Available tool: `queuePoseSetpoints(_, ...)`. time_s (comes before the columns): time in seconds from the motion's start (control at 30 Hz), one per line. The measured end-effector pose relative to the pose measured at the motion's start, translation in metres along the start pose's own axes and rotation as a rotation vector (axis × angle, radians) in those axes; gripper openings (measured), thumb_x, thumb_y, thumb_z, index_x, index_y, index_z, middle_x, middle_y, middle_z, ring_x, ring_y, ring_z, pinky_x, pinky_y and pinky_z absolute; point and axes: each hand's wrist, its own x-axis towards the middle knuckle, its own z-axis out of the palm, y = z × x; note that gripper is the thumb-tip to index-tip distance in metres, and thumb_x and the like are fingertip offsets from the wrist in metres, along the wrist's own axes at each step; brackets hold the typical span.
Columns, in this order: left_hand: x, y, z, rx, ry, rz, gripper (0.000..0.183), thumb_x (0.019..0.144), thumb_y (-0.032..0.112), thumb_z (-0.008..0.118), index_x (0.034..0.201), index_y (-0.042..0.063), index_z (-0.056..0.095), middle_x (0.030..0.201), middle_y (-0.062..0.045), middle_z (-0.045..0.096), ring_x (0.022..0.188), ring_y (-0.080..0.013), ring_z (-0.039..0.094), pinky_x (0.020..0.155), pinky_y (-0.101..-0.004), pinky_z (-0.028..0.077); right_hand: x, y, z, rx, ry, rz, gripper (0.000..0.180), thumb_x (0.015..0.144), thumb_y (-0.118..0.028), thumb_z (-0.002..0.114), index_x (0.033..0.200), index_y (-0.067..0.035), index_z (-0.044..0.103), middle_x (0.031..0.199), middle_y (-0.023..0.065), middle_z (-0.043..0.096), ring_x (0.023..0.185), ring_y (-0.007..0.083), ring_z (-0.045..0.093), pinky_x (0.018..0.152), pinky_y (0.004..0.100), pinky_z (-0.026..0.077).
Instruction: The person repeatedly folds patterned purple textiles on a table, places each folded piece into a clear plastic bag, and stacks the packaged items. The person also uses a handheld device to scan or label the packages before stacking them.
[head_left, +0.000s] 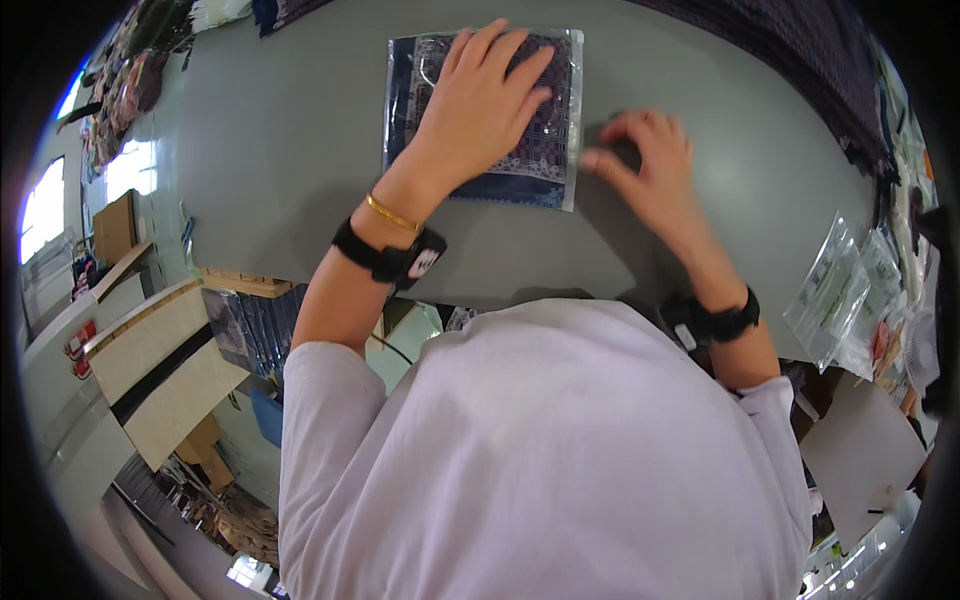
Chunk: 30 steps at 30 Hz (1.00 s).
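A clear plastic bag (574, 112) lies flat on the grey table, with a folded patterned textile (551, 142) in dark blue and purple inside it. My left hand (480, 97) rests on top of the bag with spread fingers and hides much of its middle. Just right of the bag's edge is my right hand (649, 165), slightly blurred, thumb and fingers apart and nothing between them. The thumb tip comes close to the bag's right edge; whether it touches, I cannot tell.
Dark textiles (795, 45) are piled along the table's far right edge. Clear plastic bags (829, 292) lie at the right edge. To the lower left stands a wooden box (165, 360), beside packed dark textiles (259, 322). A small blue tool (187, 229) lies at the table's left edge.
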Motion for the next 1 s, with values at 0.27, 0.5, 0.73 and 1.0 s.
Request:
queuePoseSetpoints(0.27, 0.082, -0.024, 0.077, -0.283, 0.325, -0.054, 0.009, 0.090, 0.007, 0.062, 0.096, 0.001, 0.067, 0.106, -0.020, 0.058, 0.106, -0.0418, 0.052, 0.097, -0.0492, 0.045, 0.113, 0.049, 0.055, -0.351, 0.337, -0.084, 0.025, 0.096, -0.034, 0.068, 0.101, -0.009, 0.074, 0.109, 0.0110, 0.065, 0.101, 0.0328, 0.063, 0.084, 0.0443, 0.051)
queuePoseSetpoints(0.5, 0.073, -0.014, 0.086, -0.234, 0.412, -0.135, 0.012, 0.089, 0.006, 0.062, 0.100, 0.001, 0.063, 0.104, -0.021, 0.057, 0.105, -0.0424, 0.052, 0.096, -0.0507, 0.046, 0.061, 0.010, 0.027, -0.225, 0.051, -0.021, 0.025, 0.090, -0.037, 0.076, 0.093, -0.012, 0.075, 0.116, 0.0053, 0.066, 0.110, 0.0351, 0.057, 0.093, 0.0490, 0.043)
queuePoseSetpoints(0.73, 0.070, -0.036, 0.067, -0.527, 0.618, -0.201, 0.017, 0.100, 0.007, 0.057, 0.114, 0.001, 0.063, 0.114, -0.017, 0.060, 0.111, -0.0330, 0.059, 0.100, -0.0410, 0.049, -0.029, -0.006, 0.005, -0.033, -0.083, -0.110, 0.027, 0.090, -0.030, 0.076, 0.081, -0.005, 0.071, 0.100, 0.0100, 0.065, 0.098, 0.0352, 0.059, 0.084, 0.0463, 0.047)
queuePoseSetpoints(1.0, -0.076, -0.078, -0.046, 0.418, 0.458, -0.306, 0.032, 0.106, 0.015, 0.051, 0.129, -0.004, 0.061, 0.131, -0.022, 0.062, 0.127, -0.0366, 0.057, 0.110, -0.0437, 0.045, 0.060, -0.003, 0.013, -0.255, 0.195, -0.456, 0.038, 0.102, -0.037, 0.063, 0.121, -0.006, 0.068, 0.128, 0.0128, 0.067, 0.124, 0.0330, 0.060, 0.104, 0.0453, 0.047)
